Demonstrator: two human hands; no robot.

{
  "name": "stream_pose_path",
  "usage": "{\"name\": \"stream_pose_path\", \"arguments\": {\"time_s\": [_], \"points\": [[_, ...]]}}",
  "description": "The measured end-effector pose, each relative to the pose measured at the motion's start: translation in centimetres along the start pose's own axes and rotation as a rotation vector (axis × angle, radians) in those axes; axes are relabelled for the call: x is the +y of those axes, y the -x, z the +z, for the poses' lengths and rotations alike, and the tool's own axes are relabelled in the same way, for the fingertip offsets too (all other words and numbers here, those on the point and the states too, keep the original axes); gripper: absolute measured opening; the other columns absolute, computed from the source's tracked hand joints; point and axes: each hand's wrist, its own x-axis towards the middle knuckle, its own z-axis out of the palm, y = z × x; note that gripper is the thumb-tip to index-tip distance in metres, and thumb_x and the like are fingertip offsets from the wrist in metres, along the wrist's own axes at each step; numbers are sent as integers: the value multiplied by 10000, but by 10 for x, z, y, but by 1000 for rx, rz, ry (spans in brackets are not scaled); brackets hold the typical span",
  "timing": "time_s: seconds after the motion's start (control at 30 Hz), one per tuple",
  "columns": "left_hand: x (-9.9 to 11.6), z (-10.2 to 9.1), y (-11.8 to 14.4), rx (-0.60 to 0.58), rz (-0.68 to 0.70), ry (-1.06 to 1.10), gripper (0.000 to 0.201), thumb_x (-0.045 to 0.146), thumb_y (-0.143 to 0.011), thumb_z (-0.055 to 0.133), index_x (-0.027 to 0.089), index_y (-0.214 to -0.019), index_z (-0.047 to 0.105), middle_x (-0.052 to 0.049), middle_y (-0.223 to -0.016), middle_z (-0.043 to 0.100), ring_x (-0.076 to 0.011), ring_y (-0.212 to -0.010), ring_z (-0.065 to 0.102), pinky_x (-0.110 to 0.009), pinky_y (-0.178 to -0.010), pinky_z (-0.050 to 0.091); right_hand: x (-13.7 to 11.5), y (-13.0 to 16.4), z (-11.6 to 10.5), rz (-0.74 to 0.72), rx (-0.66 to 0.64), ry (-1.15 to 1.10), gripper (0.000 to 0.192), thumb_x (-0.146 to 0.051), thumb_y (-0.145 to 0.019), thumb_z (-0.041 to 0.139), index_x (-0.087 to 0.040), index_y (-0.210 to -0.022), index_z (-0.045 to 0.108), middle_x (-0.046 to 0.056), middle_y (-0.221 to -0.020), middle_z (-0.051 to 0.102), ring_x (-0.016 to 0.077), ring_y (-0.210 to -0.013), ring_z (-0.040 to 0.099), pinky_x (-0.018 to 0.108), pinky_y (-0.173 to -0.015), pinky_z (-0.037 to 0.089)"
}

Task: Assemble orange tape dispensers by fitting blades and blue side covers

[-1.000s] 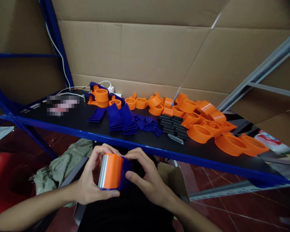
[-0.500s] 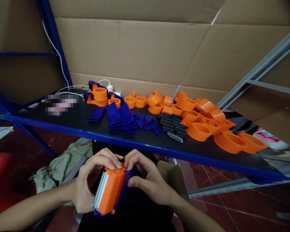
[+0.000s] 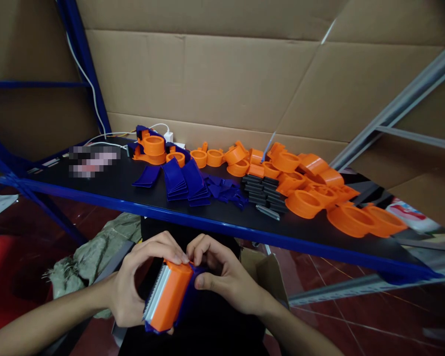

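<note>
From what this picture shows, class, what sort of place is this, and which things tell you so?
Probably a small assembly workstation. Loose orange plastic rings and stacked dark-blue plastic plates lie sorted on a black shelf with a blue metal edge, backed by cardboard sheets. Both hands hold an orange-and-blue tape dispenser.

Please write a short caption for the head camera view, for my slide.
Both hands, left and right, grip an orange-and-blue tape dispenser below a shelf of plastic parts.

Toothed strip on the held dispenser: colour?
Silver-grey metal, on the orange and blue dispenser; head view shows it.
</note>
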Motion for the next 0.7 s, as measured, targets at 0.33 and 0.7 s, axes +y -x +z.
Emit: {"name": "stream_pose_path", "arguments": {"time_s": [0.33,0.7], "points": [[1,1,2,-79,-19,29,795,389,-562,913,282,-1290,611,-163,-1127,695,-381,-974,658,-537,-858,499,6,-4,-3,77,50,-52,292,-414,-809,774,-181,-827,599,28,-952,598,143,-847,567,278,-770,460],[7,18,-2,-6,-56,188,873,420,-488,942,261,-1252,550,-139,-1090,630,-349,-963,614,-507,-850,497,-10,17,12,-88,274,197,343,-464,-1009,467,-202,-917,669,67,-892,651,171,-762,601,310,-707,476]]}}
